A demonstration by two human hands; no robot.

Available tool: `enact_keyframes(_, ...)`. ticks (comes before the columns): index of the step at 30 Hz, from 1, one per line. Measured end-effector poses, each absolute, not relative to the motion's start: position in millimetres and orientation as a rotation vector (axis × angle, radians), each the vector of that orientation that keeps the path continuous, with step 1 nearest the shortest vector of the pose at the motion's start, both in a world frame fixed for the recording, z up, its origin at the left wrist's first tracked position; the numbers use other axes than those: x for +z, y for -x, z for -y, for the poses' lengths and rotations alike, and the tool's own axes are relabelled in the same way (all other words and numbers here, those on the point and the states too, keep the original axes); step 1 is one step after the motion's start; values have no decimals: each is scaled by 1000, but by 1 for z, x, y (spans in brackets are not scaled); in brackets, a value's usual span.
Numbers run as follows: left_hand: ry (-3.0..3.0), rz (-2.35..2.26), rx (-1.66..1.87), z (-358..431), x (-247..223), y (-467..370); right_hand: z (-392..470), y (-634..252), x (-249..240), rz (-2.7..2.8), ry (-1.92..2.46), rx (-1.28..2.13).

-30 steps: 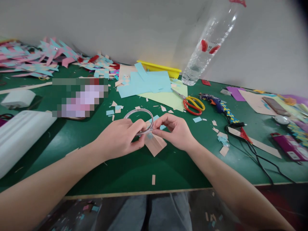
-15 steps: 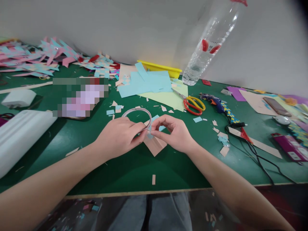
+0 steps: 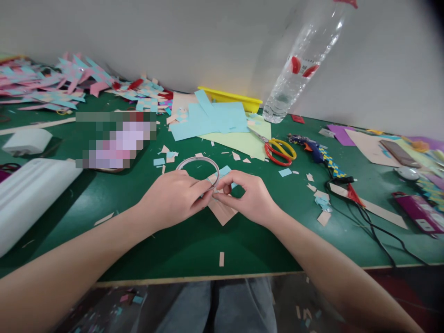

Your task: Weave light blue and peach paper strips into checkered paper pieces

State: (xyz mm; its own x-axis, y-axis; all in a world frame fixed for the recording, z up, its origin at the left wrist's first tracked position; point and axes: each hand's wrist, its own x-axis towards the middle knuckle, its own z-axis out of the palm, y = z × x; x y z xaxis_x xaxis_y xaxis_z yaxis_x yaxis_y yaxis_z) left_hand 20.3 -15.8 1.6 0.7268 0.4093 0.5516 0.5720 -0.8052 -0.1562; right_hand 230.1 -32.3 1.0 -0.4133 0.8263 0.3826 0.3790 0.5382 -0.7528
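My left hand (image 3: 176,193) is closed round the near side of a roll of clear tape (image 3: 198,159), its ring standing up above the fingers. Thumb and forefinger of my right hand (image 3: 247,196) pinch together at the roll's edge, seemingly on the loose end of the tape, though the fingertips hide most of it. Under both hands lies a pale pink piece of paper (image 3: 222,213) with a crease. A light blue paper piece (image 3: 225,170) shows just behind it, partly covered by my right hand.
Scissors (image 3: 279,151) with red and yellow handles lie beyond my right hand. Blue sheets (image 3: 218,118) are stacked by a yellow tray (image 3: 231,98). A water bottle (image 3: 301,64) leans at the wall. A glue gun (image 3: 312,149) and black cable (image 3: 369,219) lie right, a white box (image 3: 41,194) left.
My right hand has moved slightly left, bringing its fingertips closer to the tape roll and my left fingers. The roll has barely shifted.
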Motion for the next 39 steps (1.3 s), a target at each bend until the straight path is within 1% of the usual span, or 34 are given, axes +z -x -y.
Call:
enact_keyframes(7, 2627, 711, -757, 18, 3, -23, 29, -233, -4, 2075, 919, 581)
enact_keyframes(13, 2630, 763, -776, 19, 3, -24, 29, -231, -5, 2027, 784, 545)
enact_keyframes(23, 2605, 792, -795, 22, 6, -25, 36, -230, 1, 1846, 952, 882)
enact_keyframes(26, 2592, 787, -792, 21, 4, -25, 35, -230, 1, 1817, 968, 906)
enact_keyframes(34, 2591, 800, -754, 20, 0, -23, 34, -230, 0, 1910, 971, 796)
enact_keyframes(39, 2615, 809, -747, 23, 3, -24, 32, -231, -2, 2033, 842, 567)
